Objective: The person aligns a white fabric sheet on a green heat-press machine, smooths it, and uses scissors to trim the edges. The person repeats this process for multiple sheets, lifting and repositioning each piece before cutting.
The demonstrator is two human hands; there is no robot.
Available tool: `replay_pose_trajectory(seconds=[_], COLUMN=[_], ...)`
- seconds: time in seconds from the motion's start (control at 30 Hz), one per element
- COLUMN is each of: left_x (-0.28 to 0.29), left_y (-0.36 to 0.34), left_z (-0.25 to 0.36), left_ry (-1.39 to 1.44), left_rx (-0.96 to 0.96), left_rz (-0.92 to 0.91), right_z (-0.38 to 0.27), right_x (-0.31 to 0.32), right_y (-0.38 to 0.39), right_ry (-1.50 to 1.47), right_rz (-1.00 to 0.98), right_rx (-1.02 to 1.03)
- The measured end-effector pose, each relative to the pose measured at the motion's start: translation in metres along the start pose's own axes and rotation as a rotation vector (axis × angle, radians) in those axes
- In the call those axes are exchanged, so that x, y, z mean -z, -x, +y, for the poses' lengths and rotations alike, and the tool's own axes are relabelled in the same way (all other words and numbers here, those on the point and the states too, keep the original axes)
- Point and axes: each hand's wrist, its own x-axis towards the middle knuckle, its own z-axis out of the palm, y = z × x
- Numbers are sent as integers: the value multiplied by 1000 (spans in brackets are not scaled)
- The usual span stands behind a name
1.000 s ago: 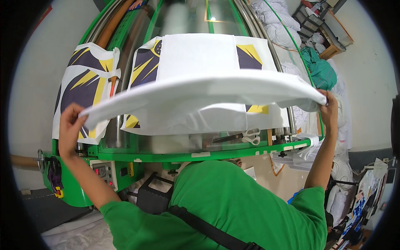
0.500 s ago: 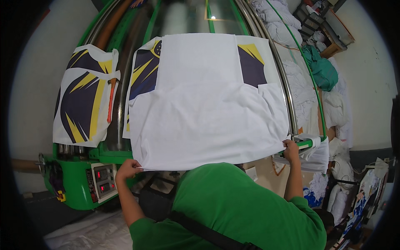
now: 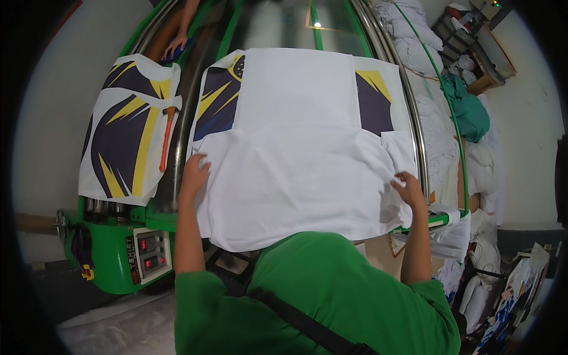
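Observation:
A large white cloth (image 3: 305, 183) lies slightly wrinkled over a printed dark and yellow sheet (image 3: 373, 109), its near edge hanging by my body. My left hand (image 3: 196, 174) is at the cloth's left edge, fingers apart and slightly bent. On the right side my right hand (image 3: 409, 190) hovers at or just touches the cloth, fingers loosely spread; contact is hard to tell. A smooth white rectangular piece (image 3: 299, 89) lies at the cloth's far side. To the left are printed dark and yellow pieces (image 3: 121, 136), with an orange-handled tool (image 3: 167, 139) on their right edge.
Long metal rollers (image 3: 414, 118) border the green-framed machine. Its control box (image 3: 152, 255) stands at near left. At the far left another person's hand (image 3: 176, 44) rests by a blue item (image 3: 177, 52). White cloth bundles (image 3: 408, 29) and a green bundle (image 3: 467, 112) lie right.
Both hands have let go of the cloth's near corners and moved forward along its sides. The near edge now hangs looser. Another person's hand has come in at the far left.

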Motion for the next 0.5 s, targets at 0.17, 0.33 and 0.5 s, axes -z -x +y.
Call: replay_pose_trajectory(seconds=[0.17,0.33,0.5], left_x=[-44,-30,-7], left_y=[-71,-84,-78], left_z=[-4,-6,-1], left_ry=[-297,-222,-240], left_rx=[-4,192,81], left_rz=[136,-22,95], right_z=[-30,-71,-56], right_x=[-50,-56,-56], right_y=[-106,-136,-143], right_ry=[-67,104,170], right_rz=[338,69,49], right_rx=[357,-2,-16])
